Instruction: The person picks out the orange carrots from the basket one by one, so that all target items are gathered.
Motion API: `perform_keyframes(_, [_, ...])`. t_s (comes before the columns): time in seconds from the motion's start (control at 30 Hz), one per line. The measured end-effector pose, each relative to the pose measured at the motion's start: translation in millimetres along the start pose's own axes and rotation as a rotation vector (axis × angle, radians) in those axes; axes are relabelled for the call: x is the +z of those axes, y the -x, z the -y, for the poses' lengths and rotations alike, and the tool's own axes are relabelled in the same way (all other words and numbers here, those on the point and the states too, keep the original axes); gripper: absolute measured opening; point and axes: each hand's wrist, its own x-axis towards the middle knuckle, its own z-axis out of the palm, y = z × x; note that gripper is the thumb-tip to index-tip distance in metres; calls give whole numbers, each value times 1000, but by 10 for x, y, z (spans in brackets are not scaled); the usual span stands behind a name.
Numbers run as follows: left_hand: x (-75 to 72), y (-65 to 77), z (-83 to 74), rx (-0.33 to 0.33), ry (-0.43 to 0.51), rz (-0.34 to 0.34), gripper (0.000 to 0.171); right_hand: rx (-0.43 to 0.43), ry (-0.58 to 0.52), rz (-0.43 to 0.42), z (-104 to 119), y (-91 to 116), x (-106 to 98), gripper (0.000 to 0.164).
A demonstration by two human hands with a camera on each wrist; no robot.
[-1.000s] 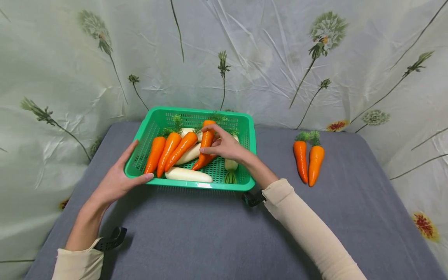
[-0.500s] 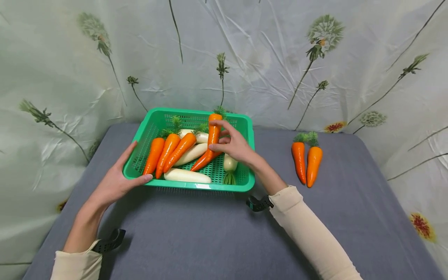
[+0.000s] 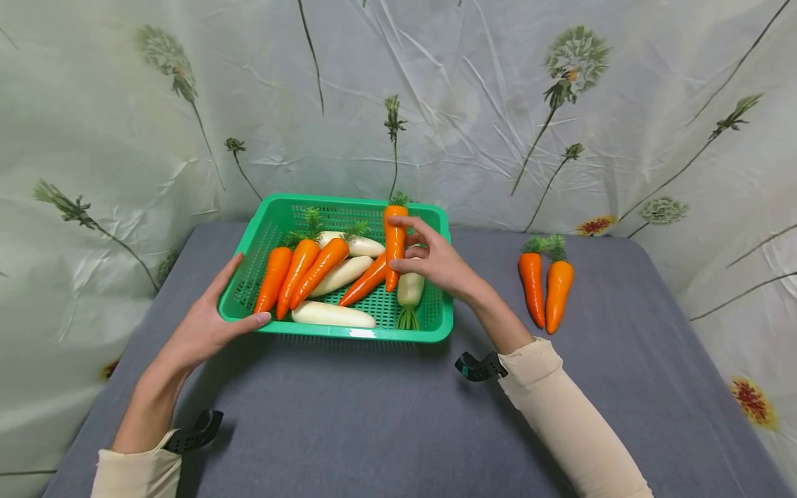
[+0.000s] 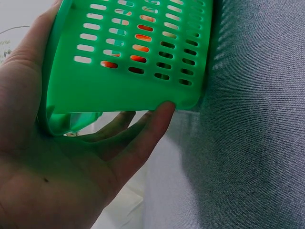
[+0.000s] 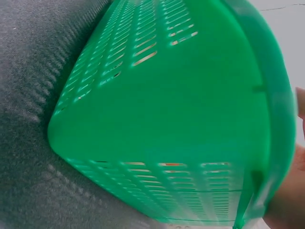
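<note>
My right hand (image 3: 437, 261) pinches an orange carrot (image 3: 395, 238) near upright over the right part of a green plastic basket (image 3: 349, 334). Its leafy top points toward the back. My left hand (image 3: 202, 321) grips the basket's front left corner; the left wrist view has its fingers (image 4: 150, 136) against the outer wall. Inside, three carrots (image 3: 303, 270) lie side by side at the left, with another carrot (image 3: 366, 280) nearer the middle. Among them are several white radishes (image 3: 334, 314), one of them a green-stemmed radish (image 3: 409, 290) at the right. The right wrist view mostly shows the basket's outer wall (image 5: 181, 109).
Two carrots (image 3: 560, 294) lie together on the grey cloth-covered table (image 3: 349, 422), right of the basket. A pale curtain (image 3: 473, 104) printed with dandelions hangs behind the table and along its sides.
My right hand has lifted the carrot off the others and moved it to the right, turning it more upright. The left hand keeps its place on the basket corner.
</note>
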Motion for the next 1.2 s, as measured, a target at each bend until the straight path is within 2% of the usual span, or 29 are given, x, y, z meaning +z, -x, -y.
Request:
perform_keyframes(0.37, [18,-15,-6,-3,-2,-2,109,31,45,50,23,170,-76,70])
perform_keyframes(0.53, [17,-18,-11,0,-6,-3,109,-2,50,46,65,253,-144,70])
perform_keyframes(0.73, [11,-11,0,5,13,1,110,-59,74,-12,102,322,-301,70])
perform_keyframes(1.2, [14,-10,-3,11,14,-12,109,-21,107,-153,102,577,-674,70])
